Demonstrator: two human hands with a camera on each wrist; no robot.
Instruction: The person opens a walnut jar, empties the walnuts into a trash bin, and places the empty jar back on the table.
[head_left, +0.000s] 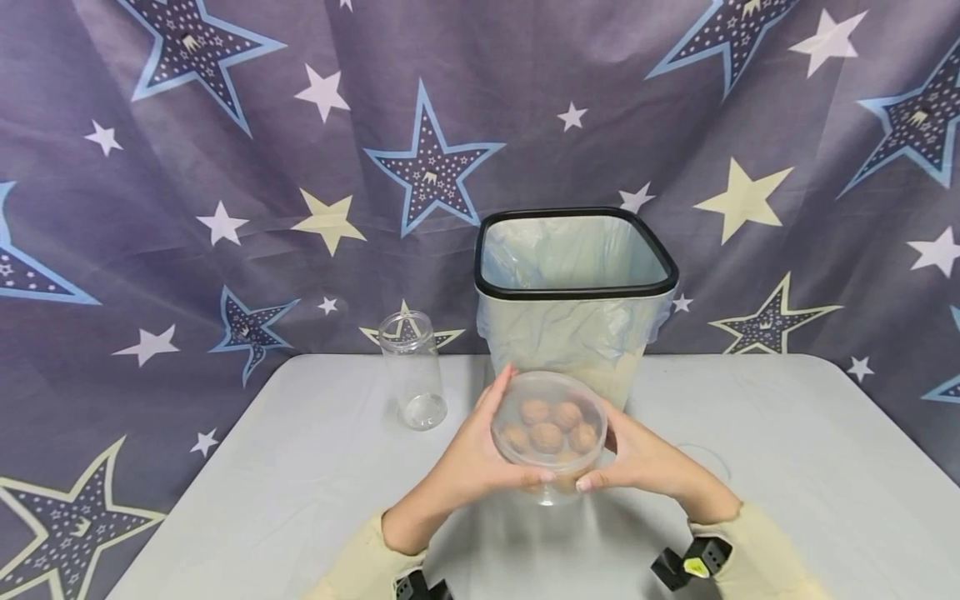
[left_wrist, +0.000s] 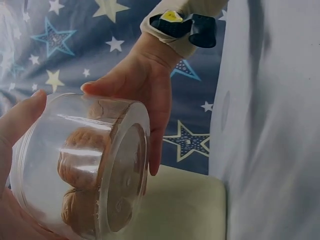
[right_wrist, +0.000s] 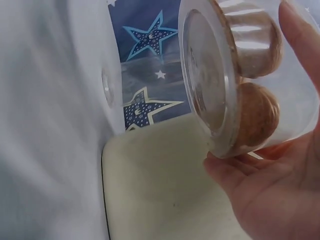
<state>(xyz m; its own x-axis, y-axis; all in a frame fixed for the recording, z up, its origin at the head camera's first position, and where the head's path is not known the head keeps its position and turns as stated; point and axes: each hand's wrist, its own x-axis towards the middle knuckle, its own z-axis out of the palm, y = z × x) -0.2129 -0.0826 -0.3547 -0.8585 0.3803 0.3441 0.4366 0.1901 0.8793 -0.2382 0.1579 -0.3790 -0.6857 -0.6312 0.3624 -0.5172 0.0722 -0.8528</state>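
A clear plastic jar with a translucent lid [head_left: 551, 396] holds several round brown walnuts [head_left: 546, 437]. Both hands grip it from opposite sides, raised over the table in front of the bin. My left hand [head_left: 468, 458] has its thumb along the near side and its fingers behind the left side. On the other side, my right hand [head_left: 648, 458] wraps the jar with its thumb at the front, the far fingers partly hidden. From the right wrist, the jar's base [right_wrist: 207, 70] shows above the table, with walnuts [right_wrist: 257, 112] resting against it.
Behind the jar stands a pale bin [head_left: 576, 293] with a black rim and a bluish liner. An empty clear jar [head_left: 414, 375], without a lid, stands back left. A thin clear round piece [head_left: 705, 457] lies right of the right hand. A starry curtain [head_left: 247, 167] hangs behind the table.
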